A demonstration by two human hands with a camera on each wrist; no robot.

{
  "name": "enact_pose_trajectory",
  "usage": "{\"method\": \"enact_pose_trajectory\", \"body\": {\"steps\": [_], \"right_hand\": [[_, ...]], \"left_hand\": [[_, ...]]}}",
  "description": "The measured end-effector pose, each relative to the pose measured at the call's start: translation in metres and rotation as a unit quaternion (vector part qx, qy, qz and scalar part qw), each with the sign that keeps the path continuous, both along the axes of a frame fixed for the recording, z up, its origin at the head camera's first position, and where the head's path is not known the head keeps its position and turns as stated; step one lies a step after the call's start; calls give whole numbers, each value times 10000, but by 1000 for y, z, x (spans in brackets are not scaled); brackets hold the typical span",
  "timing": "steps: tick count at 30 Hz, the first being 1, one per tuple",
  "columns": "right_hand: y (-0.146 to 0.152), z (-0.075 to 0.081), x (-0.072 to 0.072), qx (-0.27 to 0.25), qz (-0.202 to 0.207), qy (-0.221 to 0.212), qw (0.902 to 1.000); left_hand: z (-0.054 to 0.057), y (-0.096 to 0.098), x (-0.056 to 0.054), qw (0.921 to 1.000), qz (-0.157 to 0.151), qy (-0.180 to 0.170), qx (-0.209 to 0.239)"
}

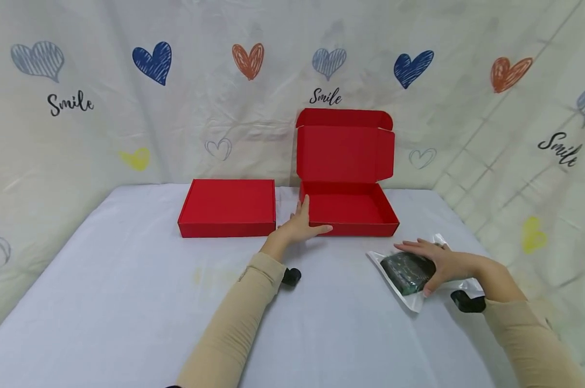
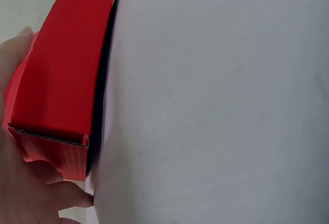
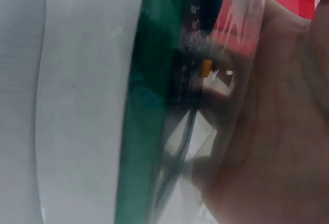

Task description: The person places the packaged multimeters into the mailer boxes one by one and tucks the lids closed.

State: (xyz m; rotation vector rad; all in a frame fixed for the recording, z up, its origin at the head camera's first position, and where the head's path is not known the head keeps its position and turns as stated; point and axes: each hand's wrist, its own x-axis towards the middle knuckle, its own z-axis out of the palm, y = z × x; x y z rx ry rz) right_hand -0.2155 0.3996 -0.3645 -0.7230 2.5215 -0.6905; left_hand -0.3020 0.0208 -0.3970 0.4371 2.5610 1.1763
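An open red cardboard box (image 1: pixel 350 202) stands at the back of the table, its lid raised behind it. My left hand (image 1: pixel 299 225) is at its front left corner, fingers pointing along the side and thumb stretched across the front. In the left wrist view, the fingers (image 2: pixel 72 196) lie beside the box's end wall (image 2: pixel 51 154). To the right, my right hand (image 1: pixel 440 262) grips a clear plastic bag (image 1: pixel 415 304) from above, thumb and fingers spread across it. Inside the bag is a dark, green-edged flat item (image 1: pixel 406 272); the right wrist view shows its green side (image 3: pixel 141 111) up close.
A closed red box (image 1: pixel 227 207) lies left of the open one, with a narrow gap between them. Both stand near the back edge of the white-covered table (image 1: pixel 127 302). Behind hangs a pale cloth (image 1: pixel 186 124) printed with hearts.
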Motion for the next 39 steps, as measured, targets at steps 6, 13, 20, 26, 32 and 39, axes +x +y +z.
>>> {"method": "enact_pose_trajectory", "body": {"steps": [6,13,20,26,32,39], "right_hand": [[2,-5,5,-227,7,372,9991],[2,-12,7,-297,-115,787,9964],[4,-15,12,-357,84,1094,9933],[4,-13,12,-144,214,1215,9923],[4,-15,9,-106,104,1432,9896],[4,-14,9,33,193,1527,9881]], "left_hand": [[4,-1,-1,9998,149,-87,-21],[3,2,-1,9992,382,-94,-92],[1,4,-2,9988,412,-135,-229],[3,3,-2,9991,337,-162,-184],[2,3,-2,9990,355,-159,-230],[1,4,-2,9988,357,-183,-277]]}}
